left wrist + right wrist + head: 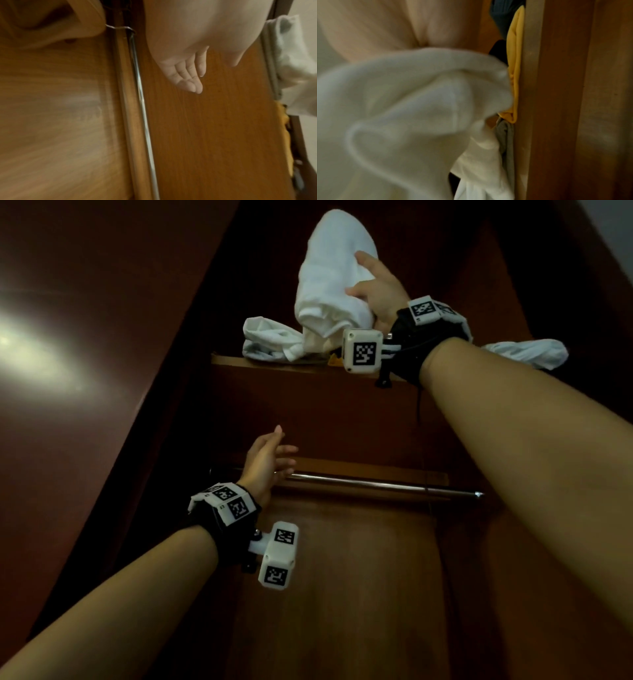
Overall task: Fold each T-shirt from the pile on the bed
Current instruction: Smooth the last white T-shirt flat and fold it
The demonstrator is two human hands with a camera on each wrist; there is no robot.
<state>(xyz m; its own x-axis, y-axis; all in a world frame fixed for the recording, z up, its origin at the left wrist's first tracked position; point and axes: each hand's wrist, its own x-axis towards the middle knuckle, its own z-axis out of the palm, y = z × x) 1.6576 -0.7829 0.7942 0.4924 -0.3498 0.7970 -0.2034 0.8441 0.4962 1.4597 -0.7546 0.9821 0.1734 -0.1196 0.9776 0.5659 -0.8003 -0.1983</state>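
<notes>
Head view: right hand point(375, 290) grips white T-shirt point(329, 282) (no readable print); left hand point(265, 463) hangs slack, empty.

I'm looking into a home wardrobe: dark brown wooden panels point(342, 594), a shiny metal hanging rail point(376, 483), white clothes point(329, 278) bunched at the wooden shelf's point(274, 362) front edge.

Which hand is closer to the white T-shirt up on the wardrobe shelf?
Right. The right hand grips the white T-shirt on the shelf. The left hand hovers open well below it, by the metal rail, touching no cloth.
</notes>
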